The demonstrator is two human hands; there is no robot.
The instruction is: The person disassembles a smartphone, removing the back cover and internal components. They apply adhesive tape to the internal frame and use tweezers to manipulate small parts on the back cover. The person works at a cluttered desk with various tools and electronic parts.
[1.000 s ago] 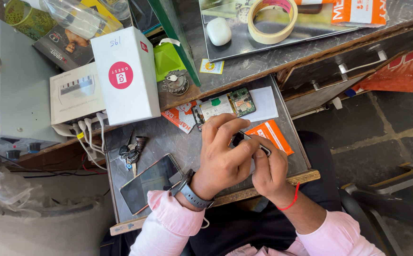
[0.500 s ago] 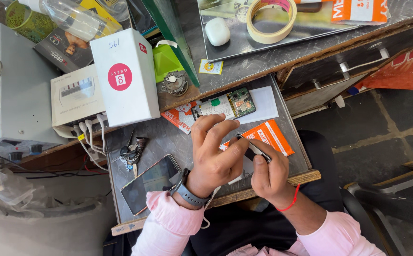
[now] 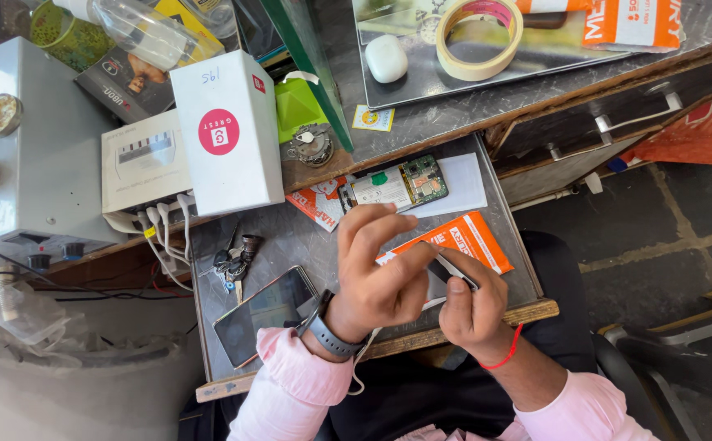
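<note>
Low in the frame, two pink sleeves are seen rising from the bottom edge. The right hand [image 3: 472, 304], marked by a red thread at the wrist, is closed around a small dark flat part [image 3: 452, 268], pinched edge-on between thumb and fingers at centre frame. The left hand [image 3: 376, 282], with a grey wristwatch [image 3: 329, 333] worn on it, is held just beside; its forefinger is laid against the same dark part, while the other fingers are spread upward and nothing is enclosed by them. Whether the part is a screen or a cover cannot be told.

Both hands are held over a grey drawer tray [image 3: 209, 327] with a wooden front edge. Left of the hands, a smartphone [image 3: 264, 314] is laid face up on the tray, and a bunch of keys [image 3: 233, 260] is seen just above it. Under the hands, an orange packet [image 3: 470, 237] is partly covered. Further up the tray, an opened phone body [image 3: 397, 184] with exposed circuit board is resting on white paper.

Beyond the tray, at upper left, a white box with a pink disc [image 3: 225, 131] is stood beside a white charger hub [image 3: 140, 163] with cables attached. At top centre, a roll of masking tape [image 3: 480, 37] and a white earbud case [image 3: 386, 57] are placed on a glass sheet.
</note>
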